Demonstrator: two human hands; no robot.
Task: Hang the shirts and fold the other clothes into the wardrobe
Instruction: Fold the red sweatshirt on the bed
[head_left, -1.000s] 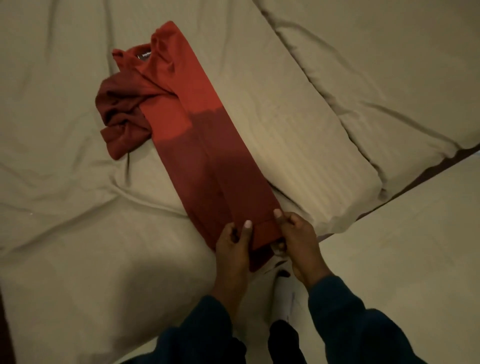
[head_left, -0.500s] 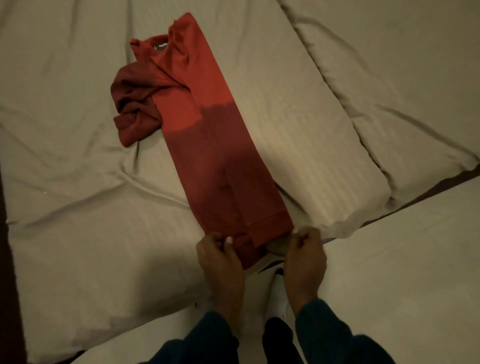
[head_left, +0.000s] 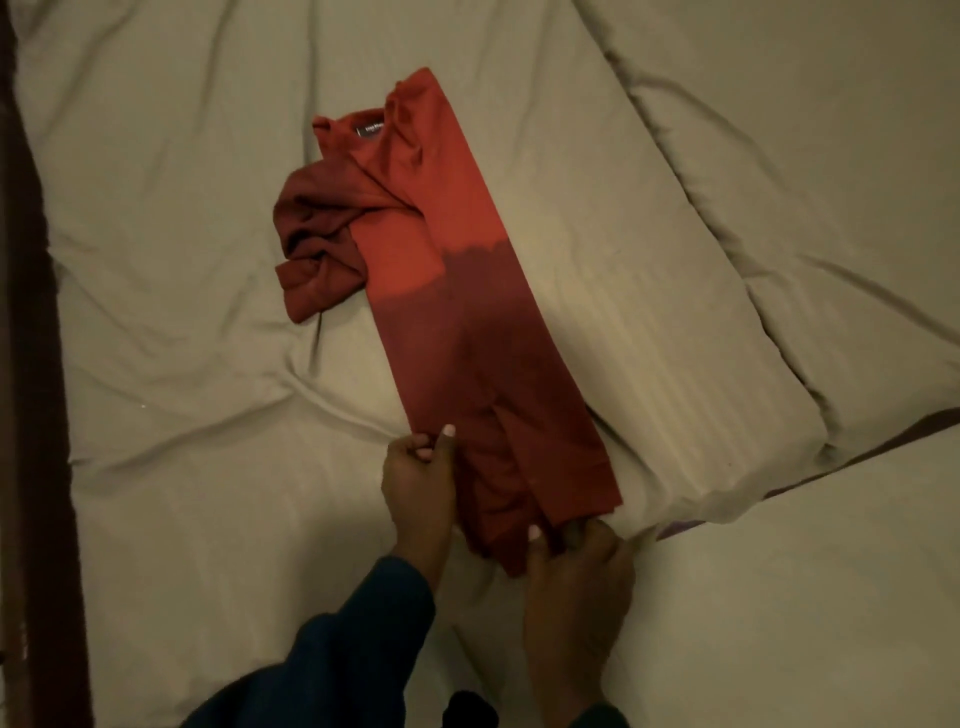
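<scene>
A red shirt (head_left: 447, 291) lies on the bed, folded lengthwise into a long narrow strip, collar and black label at the far end. One sleeve is bunched in a crumpled heap on its left side. My left hand (head_left: 421, 467) pinches the strip's left edge a little above the hem, thumb on top. At the hem's near corner my right hand (head_left: 571, 556) grips the cloth, fingers curled over it. Both of my sleeves are dark blue.
The shirt lies partly over a beige pillow (head_left: 675, 364) on the beige bed sheet (head_left: 182, 312). A second pillow (head_left: 805, 156) sits to the far right. A dark bed frame edge (head_left: 36, 364) runs down the left side.
My left hand has slid up the strip's left edge, away from the hem. My right hand has stayed at the hem's near corner. The camera has shifted, so the shirt sits lower and more central.
</scene>
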